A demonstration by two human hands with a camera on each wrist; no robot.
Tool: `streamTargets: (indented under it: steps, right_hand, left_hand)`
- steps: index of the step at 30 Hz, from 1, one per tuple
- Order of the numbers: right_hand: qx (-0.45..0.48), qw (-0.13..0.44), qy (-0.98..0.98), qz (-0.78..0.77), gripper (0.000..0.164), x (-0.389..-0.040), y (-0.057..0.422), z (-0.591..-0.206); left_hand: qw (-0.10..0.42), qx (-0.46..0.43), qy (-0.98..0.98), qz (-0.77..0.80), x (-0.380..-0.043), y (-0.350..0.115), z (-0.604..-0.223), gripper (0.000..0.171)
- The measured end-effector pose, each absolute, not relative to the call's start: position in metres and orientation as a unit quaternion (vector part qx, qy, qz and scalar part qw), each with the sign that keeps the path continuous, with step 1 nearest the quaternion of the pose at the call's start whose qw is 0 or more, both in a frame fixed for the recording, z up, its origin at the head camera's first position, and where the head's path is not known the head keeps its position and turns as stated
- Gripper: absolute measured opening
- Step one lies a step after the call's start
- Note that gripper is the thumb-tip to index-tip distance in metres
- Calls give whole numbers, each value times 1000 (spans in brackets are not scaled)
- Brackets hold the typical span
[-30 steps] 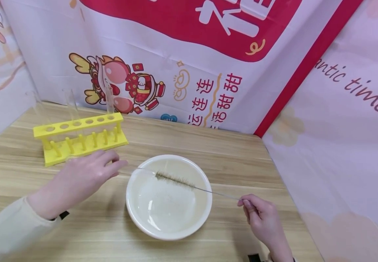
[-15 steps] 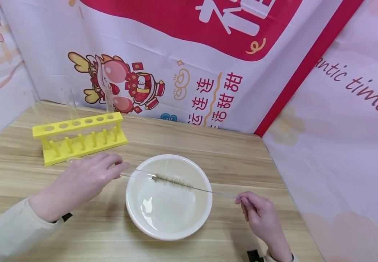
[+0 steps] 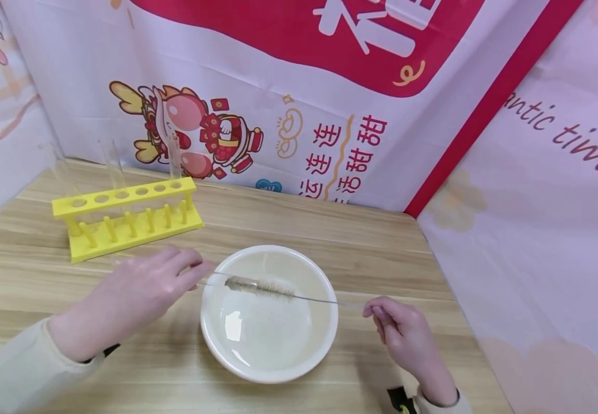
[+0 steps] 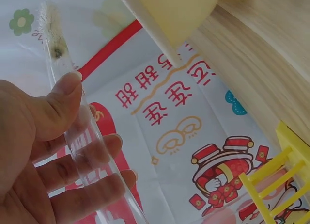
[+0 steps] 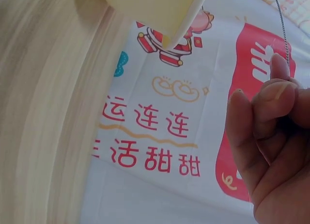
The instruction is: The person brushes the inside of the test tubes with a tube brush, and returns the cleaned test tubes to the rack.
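Note:
My left hand holds a clear glass test tube between thumb and fingers, its mouth pointing right over the white bowl. A test tube brush with pale bristles on a twisted wire enters that mouth; its tip end is inside the tube and the rest of the bristles stick out. At the right, my right hand pinches the brush's wire handle between thumb and index finger. Tube mouth and bristles are above the bowl, which looks to hold clear water.
A yellow test tube rack stands at the back left of the wooden table. Three clear test tubes stand in it, one of them a tube at its right end. A printed cloth hangs behind the table.
My right hand has moved slightly left with the brush. The bristle tip has gone from just at the tube's mouth to inside it, and my left hand has shifted slightly right.

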State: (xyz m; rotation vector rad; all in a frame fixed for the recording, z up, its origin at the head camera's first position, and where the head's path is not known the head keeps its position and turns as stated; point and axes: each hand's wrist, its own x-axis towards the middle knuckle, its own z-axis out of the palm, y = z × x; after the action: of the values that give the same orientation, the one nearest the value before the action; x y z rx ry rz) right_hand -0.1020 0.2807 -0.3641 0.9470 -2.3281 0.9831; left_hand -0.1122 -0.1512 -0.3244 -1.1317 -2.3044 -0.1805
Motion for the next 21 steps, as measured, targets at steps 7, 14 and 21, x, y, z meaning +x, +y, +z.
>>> streamTargets:
  steps: [7, 14, 21]
  right_hand:
    - [371, 235, -836, 330, 37, -112, 274, -362]
    - [388, 232, -832, 323, 34, -116, 266, -359]
    - [393, 223, -832, 322, 30, -119, 256, -353]
  left_hand:
    - [271, -421, -863, -63, -111, -147, -323, 49]
    - [276, -426, -859, -64, -111, -145, -323, 41]
    - [287, -424, -857, -54, -112, -145, -321, 35]
